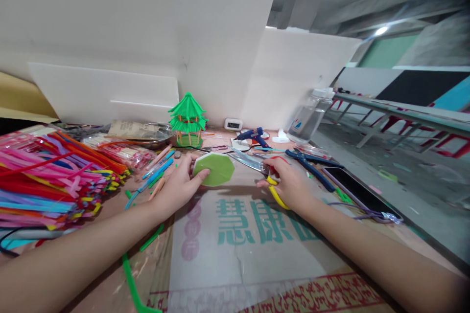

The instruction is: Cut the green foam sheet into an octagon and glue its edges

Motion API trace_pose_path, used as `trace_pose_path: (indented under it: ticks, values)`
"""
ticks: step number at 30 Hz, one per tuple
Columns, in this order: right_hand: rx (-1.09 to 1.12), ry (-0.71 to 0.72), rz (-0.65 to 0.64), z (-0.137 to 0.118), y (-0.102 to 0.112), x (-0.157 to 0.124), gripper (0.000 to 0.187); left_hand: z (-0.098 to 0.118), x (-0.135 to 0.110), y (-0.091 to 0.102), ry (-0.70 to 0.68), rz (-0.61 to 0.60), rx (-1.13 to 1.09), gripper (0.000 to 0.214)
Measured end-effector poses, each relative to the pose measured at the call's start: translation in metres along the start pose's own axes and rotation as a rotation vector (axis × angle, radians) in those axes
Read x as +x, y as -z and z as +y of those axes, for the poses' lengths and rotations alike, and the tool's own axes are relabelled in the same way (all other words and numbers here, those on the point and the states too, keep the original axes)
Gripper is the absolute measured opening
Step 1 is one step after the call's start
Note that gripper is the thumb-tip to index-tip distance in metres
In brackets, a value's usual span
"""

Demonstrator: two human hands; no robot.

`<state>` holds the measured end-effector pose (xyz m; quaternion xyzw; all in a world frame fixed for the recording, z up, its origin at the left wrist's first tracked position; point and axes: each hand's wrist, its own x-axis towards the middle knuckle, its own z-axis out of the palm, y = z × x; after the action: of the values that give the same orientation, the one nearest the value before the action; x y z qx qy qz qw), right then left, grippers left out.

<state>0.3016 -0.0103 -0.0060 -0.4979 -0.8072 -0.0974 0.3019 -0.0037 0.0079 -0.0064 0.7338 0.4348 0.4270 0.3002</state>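
Pinching an eight-sided green card (216, 170) at its left edge, the left hand (179, 181) in the head view has its thumb on the card's face and its fingers at the edge and behind. The card is raised in front of the person, above a printed sheet (264, 266) spread over the table. The right hand (295, 186) is curled around the handles of a pair of scissors (264, 170), whose blades point left toward the card's right side; whether they touch it, I cannot tell.

Beyond the card, slightly to the left, stands a small model house (188, 117) with a two-tiered green roof. To the house's right are a white clock (233, 123), a blue glue gun (251, 133) and a clear bottle (308, 117). Pliers (308, 164) and a phone (354, 187) lie beyond and beside the right hand. Colorful fuzzy sticks (40, 176) are heaped at far left.
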Motion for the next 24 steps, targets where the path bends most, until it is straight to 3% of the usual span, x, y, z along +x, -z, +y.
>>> trace_pose_path:
  ticks: [6,10,15,19,24]
  values:
    - [0.016,-0.062,0.002,0.0024,-0.0018,0.0005,0.038,0.0066,0.0015,-0.0006,0.015,0.017,-0.079,0.027]
    - [0.030,-0.091,0.002,0.0034,-0.0028,0.0002,0.037,0.0080,0.0019,0.0010,0.045,0.028,0.048,0.024]
    - [0.034,-0.065,-0.012,0.0035,-0.0031,0.0003,0.032,0.0046,0.0005,0.0001,-0.011,-0.026,-0.049,0.035]
    - [0.033,-0.077,-0.016,0.0040,-0.0040,0.0002,0.035,0.0040,-0.0008,-0.0012,0.050,-0.078,-0.141,0.035]
    - [0.041,-0.065,-0.018,0.0033,-0.0034,0.0007,0.034,0.0023,0.0019,0.0015,0.004,-0.038,0.028,0.030]
